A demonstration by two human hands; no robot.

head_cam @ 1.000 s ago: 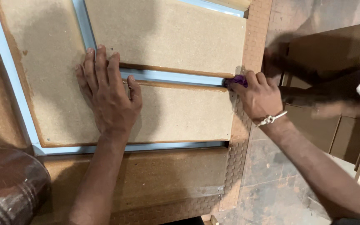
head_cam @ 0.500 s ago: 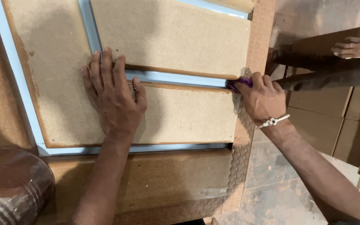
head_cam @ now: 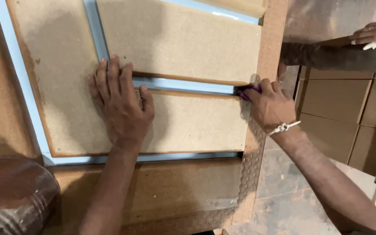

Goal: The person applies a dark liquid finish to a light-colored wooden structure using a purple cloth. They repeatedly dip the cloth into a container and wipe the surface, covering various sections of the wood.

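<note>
Now the left hand (head_cam: 120, 111) lies flat on the board (head_cam: 188, 126) (steadying it); the right hand (head_cam: 268, 104) grips a purple tool (head_cam: 243, 92) at the blue strip (head_cam: 183, 85), due a steady pull along it.

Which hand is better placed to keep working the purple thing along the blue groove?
Right. The right hand already grips the purple object at the right end of the blue groove between the fibreboard panels. The left hand lies flat on the lower panel, likely bracing it.

Blue groove (head_cam: 188, 85) open between left hand (head_cam: 120, 106) and right hand (head_cam: 271, 104).
</note>
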